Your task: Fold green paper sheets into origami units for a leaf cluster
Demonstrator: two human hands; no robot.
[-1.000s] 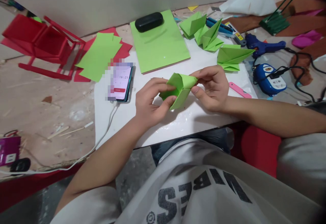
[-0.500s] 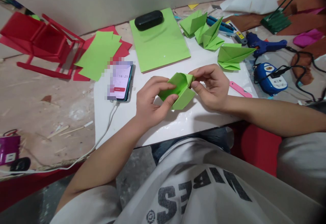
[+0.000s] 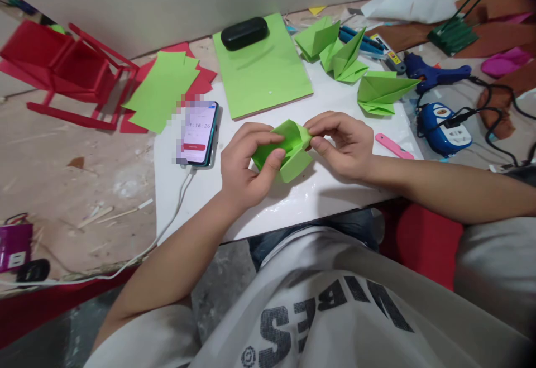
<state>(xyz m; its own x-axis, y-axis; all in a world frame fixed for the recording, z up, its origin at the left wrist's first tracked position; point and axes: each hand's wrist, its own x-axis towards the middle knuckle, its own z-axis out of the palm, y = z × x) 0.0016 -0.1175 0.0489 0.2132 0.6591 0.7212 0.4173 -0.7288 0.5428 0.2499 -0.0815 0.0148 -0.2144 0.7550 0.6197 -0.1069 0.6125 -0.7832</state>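
Both hands grip a partly folded piece of green paper [image 3: 288, 149] just above a white board [image 3: 293, 200] lying across my lap. My left hand [image 3: 243, 167] is closed round its left side, thumb on the front flap. My right hand [image 3: 341, 144] pinches its upper right corner between thumb and fingers. Three finished green folded pieces [image 3: 343, 61] lie further back on the board.
A phone [image 3: 199, 133] with a cable lies left of my hands. Behind are a stack of green sheets [image 3: 263, 75] with a black case [image 3: 244, 33], loose green and red sheets [image 3: 161, 91], a red model chair [image 3: 67, 72], a blue glue gun [image 3: 431, 75], a blue power adapter [image 3: 444, 125] and a pink tool [image 3: 393, 147].
The hands have drawn closer together, squeezing the green paper into a more compact fold and shifting it slightly left. The right hand's pinch moved leftward.
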